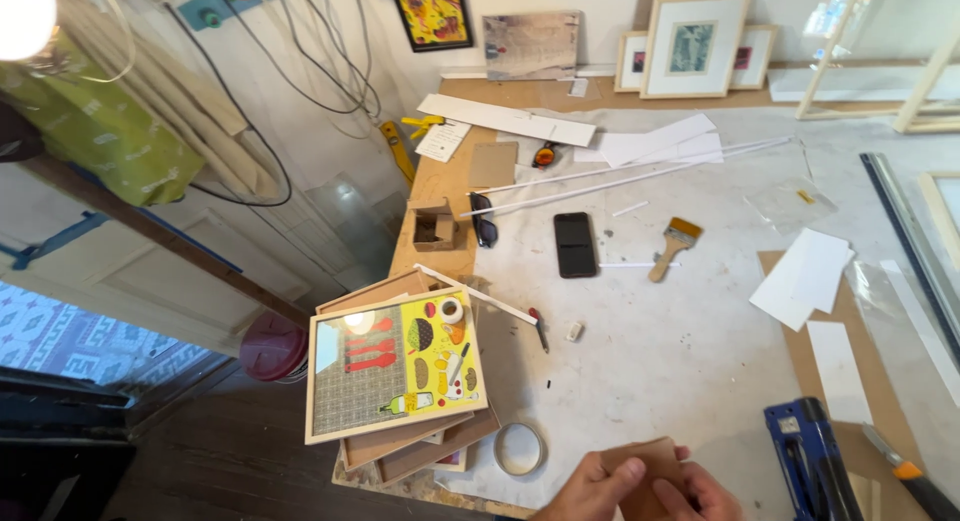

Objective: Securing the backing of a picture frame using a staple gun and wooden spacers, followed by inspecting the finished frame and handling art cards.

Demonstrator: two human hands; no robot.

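Head cam: cardboard piece [648,463] pinched btwn left hand [597,491] & right hand [708,496] grips.

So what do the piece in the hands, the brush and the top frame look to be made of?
The brown piece, held by the left hand and right hand, looks like matte cardboard or thin board: flat, dull, uniform. The brush has a pale, unpainted wooden handle. The top frame has light, bare-looking wood edging, and a glare patch suggests glazing.

Workbench [680,351]: phone [575,244], brush [674,247], tape roll [520,448]
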